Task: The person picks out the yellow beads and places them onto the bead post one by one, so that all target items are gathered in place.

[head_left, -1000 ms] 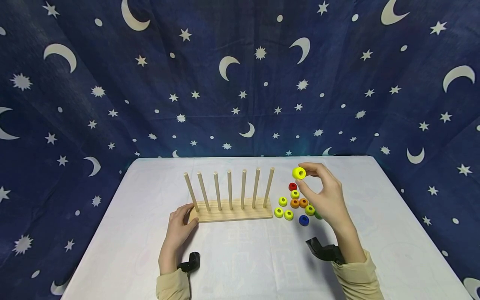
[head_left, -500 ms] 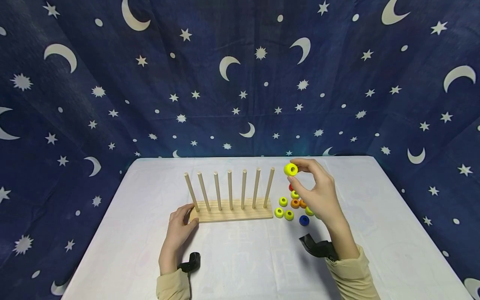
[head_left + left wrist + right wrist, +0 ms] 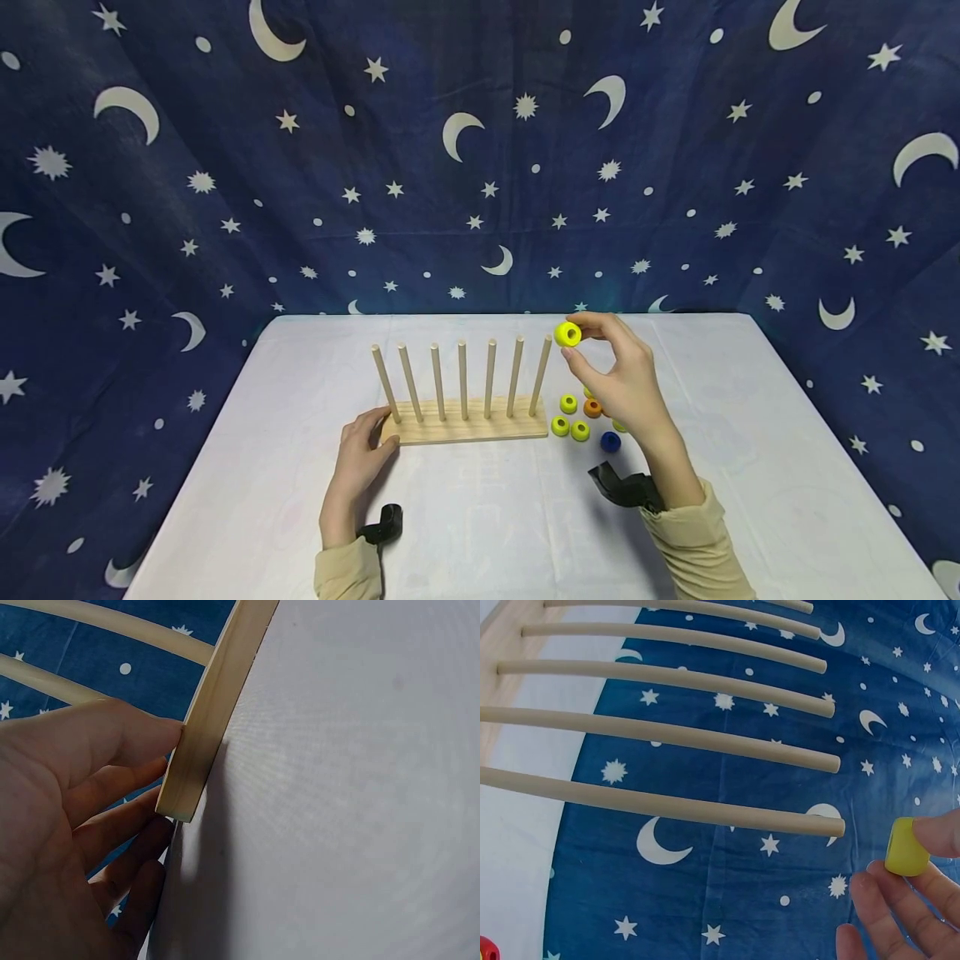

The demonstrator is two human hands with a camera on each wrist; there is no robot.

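Observation:
My right hand [image 3: 626, 377] pinches a yellow bead [image 3: 567, 334] between thumb and fingers. It holds the bead in the air, just right of the top of the rightmost peg [image 3: 542, 375] and apart from it. The right wrist view shows the same yellow bead [image 3: 907, 847] beyond the peg tips. A wooden peg stand [image 3: 472, 429] bears a row of several upright bare pegs. My left hand [image 3: 358, 457] grips the left end of its base, thumb at the front edge and fingers behind. In the left wrist view the thumb touches the wooden base [image 3: 199, 742].
Right of the stand lie loose beads: several yellow ones [image 3: 580, 431], an orange one [image 3: 592, 408] and a blue one [image 3: 611, 442]. My right hand hides part of this group. A red bead [image 3: 487, 951] shows at the right wrist view's corner. A starry cloth [image 3: 480, 167] hangs behind the white table [image 3: 480, 517].
My right hand has moved left and slightly up with the yellow bead, from above the loose beads to beside the rightmost peg's top. My left hand stays on the stand.

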